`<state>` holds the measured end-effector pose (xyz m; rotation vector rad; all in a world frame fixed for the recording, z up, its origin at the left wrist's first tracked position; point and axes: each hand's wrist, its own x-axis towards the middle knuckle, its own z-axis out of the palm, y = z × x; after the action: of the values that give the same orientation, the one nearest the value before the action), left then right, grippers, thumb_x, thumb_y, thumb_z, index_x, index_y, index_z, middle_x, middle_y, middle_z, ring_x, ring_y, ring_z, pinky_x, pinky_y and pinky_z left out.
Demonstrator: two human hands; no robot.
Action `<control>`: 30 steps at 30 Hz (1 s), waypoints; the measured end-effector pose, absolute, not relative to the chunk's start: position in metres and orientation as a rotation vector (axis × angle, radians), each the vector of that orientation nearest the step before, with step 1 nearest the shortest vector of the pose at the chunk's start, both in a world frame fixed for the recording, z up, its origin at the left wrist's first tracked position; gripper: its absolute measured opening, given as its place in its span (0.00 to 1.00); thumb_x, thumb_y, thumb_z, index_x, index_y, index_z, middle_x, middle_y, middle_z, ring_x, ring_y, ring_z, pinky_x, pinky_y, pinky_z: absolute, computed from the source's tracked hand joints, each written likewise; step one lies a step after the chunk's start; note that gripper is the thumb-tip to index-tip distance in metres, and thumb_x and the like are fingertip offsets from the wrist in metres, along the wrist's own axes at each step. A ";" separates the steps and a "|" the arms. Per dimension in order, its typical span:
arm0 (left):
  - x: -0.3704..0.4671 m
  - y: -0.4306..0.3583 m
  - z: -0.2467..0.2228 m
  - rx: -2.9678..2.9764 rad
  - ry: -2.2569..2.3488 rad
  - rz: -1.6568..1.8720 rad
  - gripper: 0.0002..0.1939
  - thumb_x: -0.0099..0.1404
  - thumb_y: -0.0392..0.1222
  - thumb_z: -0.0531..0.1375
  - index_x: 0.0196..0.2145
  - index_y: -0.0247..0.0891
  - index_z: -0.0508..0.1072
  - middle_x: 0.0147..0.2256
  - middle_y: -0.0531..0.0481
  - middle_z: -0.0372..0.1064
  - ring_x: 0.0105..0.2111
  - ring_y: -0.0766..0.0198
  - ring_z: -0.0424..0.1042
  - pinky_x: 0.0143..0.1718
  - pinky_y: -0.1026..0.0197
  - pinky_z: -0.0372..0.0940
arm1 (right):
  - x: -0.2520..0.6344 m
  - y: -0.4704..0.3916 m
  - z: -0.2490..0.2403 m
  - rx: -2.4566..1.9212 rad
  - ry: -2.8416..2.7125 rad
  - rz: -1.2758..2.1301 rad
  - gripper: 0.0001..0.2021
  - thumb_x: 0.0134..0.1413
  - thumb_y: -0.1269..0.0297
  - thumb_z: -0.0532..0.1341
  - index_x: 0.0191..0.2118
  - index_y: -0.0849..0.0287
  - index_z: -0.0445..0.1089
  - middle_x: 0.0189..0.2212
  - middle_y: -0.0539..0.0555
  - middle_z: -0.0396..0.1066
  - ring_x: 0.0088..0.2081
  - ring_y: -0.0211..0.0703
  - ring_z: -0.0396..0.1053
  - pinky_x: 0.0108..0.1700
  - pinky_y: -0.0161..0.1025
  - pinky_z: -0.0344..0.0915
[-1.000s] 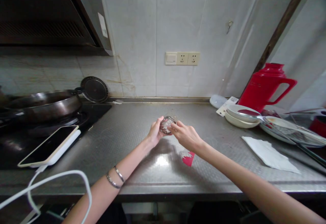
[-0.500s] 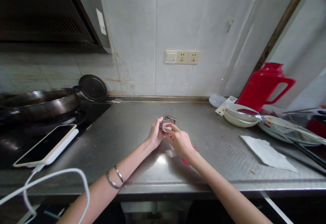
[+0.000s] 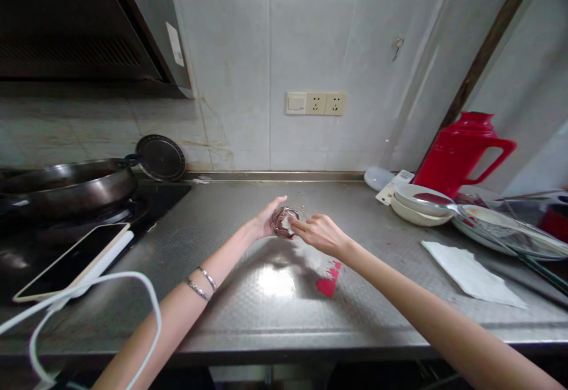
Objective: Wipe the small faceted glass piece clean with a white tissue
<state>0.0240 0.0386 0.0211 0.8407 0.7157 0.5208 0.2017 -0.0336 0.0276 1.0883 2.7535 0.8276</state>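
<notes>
Over the middle of the steel counter point(image 3: 204, 260), my left hand point(image 3: 262, 222) is closed around the side of a small round brownish bowl, which looks like glass point(image 3: 276, 228). Its mouth tilts toward me. My right hand point(image 3: 317, 231) reaches in from the right, its fingers pinching a white piece like tissue point(image 3: 287, 222) against the bowl's inside. The fingertips are partly hidden there. Below my right wrist, a red patch with a ragged edge point(image 3: 327, 283) lies on the counter.
A phone point(image 3: 73, 260) on a white block with a looping cable is at left, near a pan point(image 3: 71, 183) on the stove. At right are folded white paper point(image 3: 473, 274), stacked bowls point(image 3: 419, 212), plates with utensils, and a red thermos jug point(image 3: 461, 153).
Both hands and the bowl have shifted slightly left and lower in view. My right hand has turned flatter, with its wrist moved right, uncovering more of the red patch.
</notes>
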 end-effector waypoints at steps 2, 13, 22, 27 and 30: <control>0.028 0.038 0.019 0.837 0.736 0.566 0.21 0.60 0.54 0.54 0.31 0.30 0.73 0.22 0.46 0.72 0.19 0.63 0.68 0.25 0.59 0.65 | 0.201 -0.031 0.030 1.086 2.747 0.851 0.15 0.62 0.75 0.44 0.47 0.63 0.64 0.54 0.64 0.64 0.32 0.39 0.71 0.32 0.37 0.63; 0.045 0.028 -0.004 0.728 0.637 0.998 0.14 0.56 0.46 0.55 0.25 0.31 0.73 0.20 0.48 0.70 0.17 0.67 0.66 0.20 0.66 0.58 | 0.171 -0.054 0.025 1.471 2.703 0.683 0.12 0.57 0.78 0.49 0.41 0.64 0.67 0.46 0.64 0.68 0.43 0.48 0.67 0.34 0.37 0.65; 0.047 0.015 -0.004 0.777 0.547 1.144 0.14 0.54 0.46 0.55 0.27 0.31 0.72 0.23 0.45 0.72 0.24 0.61 0.71 0.28 0.62 0.63 | 0.146 -0.055 0.011 2.071 2.641 0.206 0.11 0.60 0.58 0.54 0.38 0.54 0.71 0.32 0.56 0.76 0.35 0.45 0.74 0.32 0.33 0.60; 0.040 0.012 0.004 0.842 0.438 1.097 0.15 0.54 0.46 0.55 0.32 0.31 0.73 0.28 0.43 0.74 0.30 0.57 0.73 0.34 0.59 0.65 | 0.152 -0.058 0.008 1.821 2.764 0.432 0.10 0.63 0.65 0.49 0.40 0.58 0.67 0.35 0.56 0.75 0.34 0.42 0.72 0.30 0.32 0.58; 0.028 0.020 0.009 0.894 0.361 0.938 0.17 0.53 0.44 0.56 0.37 0.30 0.73 0.37 0.37 0.74 0.36 0.54 0.73 0.37 0.58 0.65 | 0.167 -0.058 0.011 1.502 2.798 0.643 0.10 0.60 0.74 0.49 0.39 0.63 0.66 0.38 0.60 0.73 0.35 0.43 0.71 0.31 0.34 0.59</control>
<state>0.0284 0.0199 0.0095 0.8940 0.3610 0.9385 0.1668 -0.0578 0.0108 1.5019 2.7982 0.6427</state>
